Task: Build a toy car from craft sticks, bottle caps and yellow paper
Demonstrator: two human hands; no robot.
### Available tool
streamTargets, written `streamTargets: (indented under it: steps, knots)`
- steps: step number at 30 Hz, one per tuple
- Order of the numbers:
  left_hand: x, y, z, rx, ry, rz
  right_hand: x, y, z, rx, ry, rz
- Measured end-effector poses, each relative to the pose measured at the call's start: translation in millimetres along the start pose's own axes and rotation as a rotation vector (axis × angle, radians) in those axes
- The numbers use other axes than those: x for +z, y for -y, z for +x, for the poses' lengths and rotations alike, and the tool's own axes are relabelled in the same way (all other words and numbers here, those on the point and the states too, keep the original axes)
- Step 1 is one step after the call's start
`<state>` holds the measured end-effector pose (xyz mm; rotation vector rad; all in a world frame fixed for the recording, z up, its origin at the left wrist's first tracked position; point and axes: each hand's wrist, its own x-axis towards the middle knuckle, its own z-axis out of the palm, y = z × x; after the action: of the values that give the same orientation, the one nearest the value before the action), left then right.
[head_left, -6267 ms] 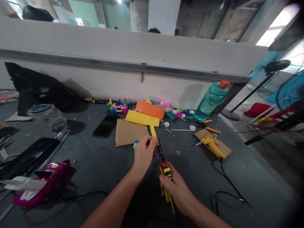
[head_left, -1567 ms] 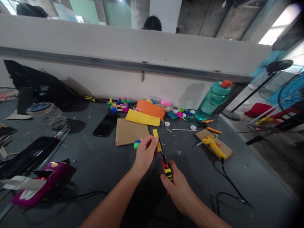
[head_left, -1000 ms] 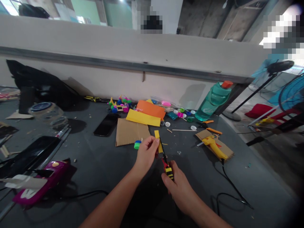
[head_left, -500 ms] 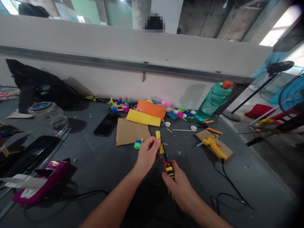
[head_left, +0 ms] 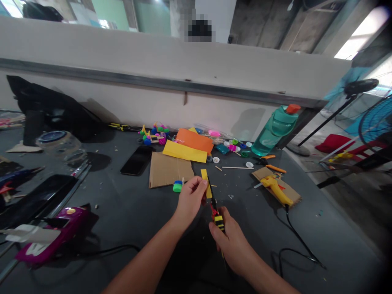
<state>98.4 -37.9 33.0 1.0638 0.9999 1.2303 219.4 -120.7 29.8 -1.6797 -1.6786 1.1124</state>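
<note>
My left hand [head_left: 191, 198] pinches a narrow yellow paper strip [head_left: 204, 175] between thumb and fingers, over the middle of the table. My right hand [head_left: 229, 234] is closed round the yellow-and-black handle of a pair of scissors [head_left: 219, 220] with red near the pivot. Their thin dark blades lie along the right edge of the strip; whether they are parted I cannot tell. Just left of my left hand lie a blue-and-green bottle cap piece [head_left: 177, 186] and a cardboard sheet [head_left: 167, 171]. A wider yellow strip [head_left: 185, 152] rests behind it.
On the right a yellow glue gun [head_left: 277, 190] lies on cardboard, its cord trailing forward. Behind are a green bottle [head_left: 275, 128], orange paper [head_left: 196, 141] and several caps. Leftward are a phone [head_left: 136, 160], a clear jar [head_left: 63, 147] and a purple power strip [head_left: 52, 237].
My hands, the yellow strip and the scissors have hardly moved. At the far left edge, a dark blue item and something red have shifted into view.
</note>
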Motion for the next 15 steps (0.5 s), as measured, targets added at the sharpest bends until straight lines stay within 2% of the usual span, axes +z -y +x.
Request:
streamTargets:
  steps: [15]
  knots:
    - [1.1,-0.1,-1.2,-0.024,-0.001,-0.037,-0.7,2.8,0.4,-0.001,-0.019,-0.021]
